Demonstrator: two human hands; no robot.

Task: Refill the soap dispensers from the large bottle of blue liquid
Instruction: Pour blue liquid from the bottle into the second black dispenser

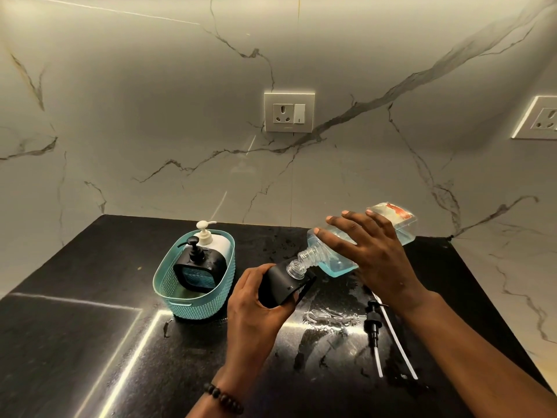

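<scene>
Black polished stone tabletop, wet and streaked near the middle. On it, left, a teal woven-look plastic basket holding a white pump dispenser behind a black-framed pump dispenser showing blue fill. Right, two removed pumps lie flat beside each other: a black pump head with clear tube, and a long white dip tube.

Left hand, beaded bracelet at wrist, grip clenched round a tilted black dispenser, its clear threaded neck open. Right hand grips the large clear bottle, tipped, ribbed neck touching that opening; pale blue liquid pooled low inside. Marble-veined wall behind, switch socket mounted.
</scene>
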